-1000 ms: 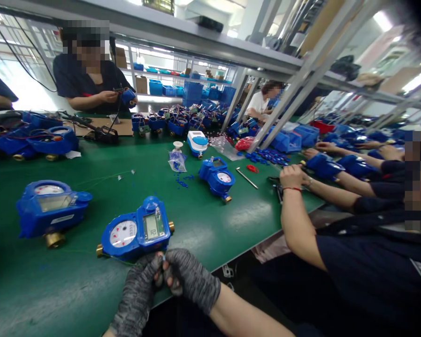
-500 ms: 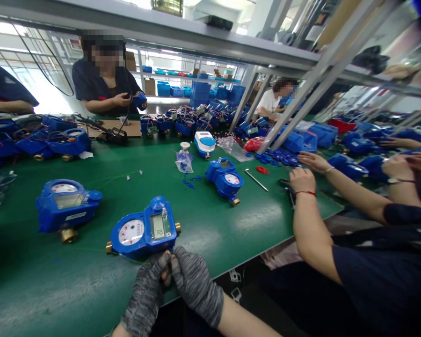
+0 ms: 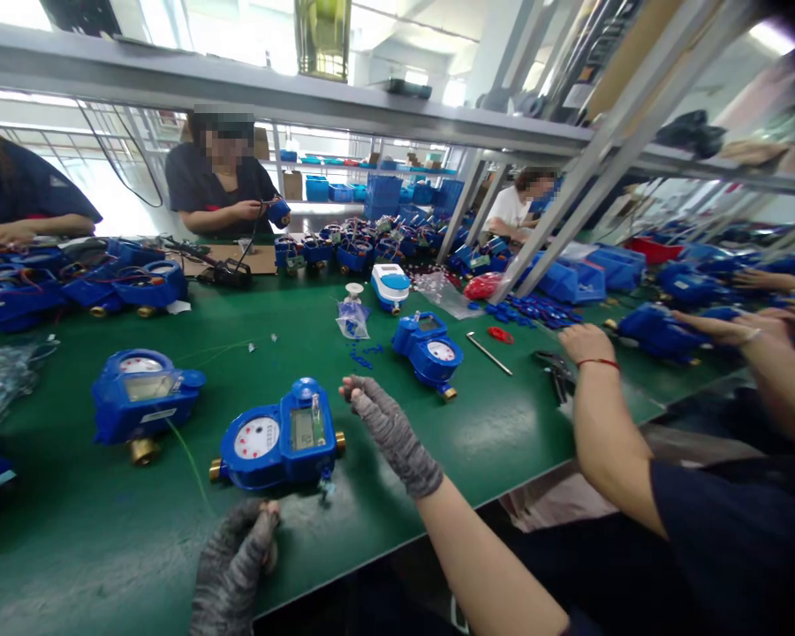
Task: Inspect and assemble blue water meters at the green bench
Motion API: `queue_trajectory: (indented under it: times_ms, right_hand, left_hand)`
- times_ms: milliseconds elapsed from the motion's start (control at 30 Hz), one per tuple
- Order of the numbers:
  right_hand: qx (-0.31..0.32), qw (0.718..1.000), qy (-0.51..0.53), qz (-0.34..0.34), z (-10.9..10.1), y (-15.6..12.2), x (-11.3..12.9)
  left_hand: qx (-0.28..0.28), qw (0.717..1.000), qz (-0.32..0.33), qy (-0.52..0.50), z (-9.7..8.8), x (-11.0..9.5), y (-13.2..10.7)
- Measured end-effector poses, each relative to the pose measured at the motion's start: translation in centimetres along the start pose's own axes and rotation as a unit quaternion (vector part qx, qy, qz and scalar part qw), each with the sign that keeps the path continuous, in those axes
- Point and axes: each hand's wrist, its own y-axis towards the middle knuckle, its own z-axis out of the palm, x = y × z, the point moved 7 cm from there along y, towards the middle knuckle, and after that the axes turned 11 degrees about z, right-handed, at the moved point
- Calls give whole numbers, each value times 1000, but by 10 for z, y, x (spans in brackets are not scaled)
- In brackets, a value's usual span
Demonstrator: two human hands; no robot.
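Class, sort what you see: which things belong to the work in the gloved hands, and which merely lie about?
In the work:
left hand
right hand
nearest blue meter

Lying about:
second blue meter
far meter
metal rod
plastic bag

From my remote seat I count three blue water meters on the near stretch of the green table (image 3: 437, 459): one meter (image 3: 276, 435) by the front edge, a second (image 3: 144, 395) to its left, a third (image 3: 430, 351) farther back. One white-and-blue meter (image 3: 390, 286) stands beyond that. One steel rod (image 3: 488, 352), one small plastic bag (image 3: 351, 319), two gloved hands, left (image 3: 235, 565) and right (image 3: 388, 428), and three co-workers across the table
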Motion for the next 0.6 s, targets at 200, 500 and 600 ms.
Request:
queue_trajectory:
  times_ms: [200, 500, 600]
  right_hand:
    - [183, 981, 48, 44, 51, 39, -1]
    - [126, 976, -158, -81, 42, -39, -5]
    - [14, 953, -255, -164, 49, -50, -7]
  left_hand:
    - [-54, 996, 73, -20, 3, -23, 3]
    - [3, 997, 75, -24, -1, -41, 67]
    - [36, 995, 96, 5, 7, -55, 88]
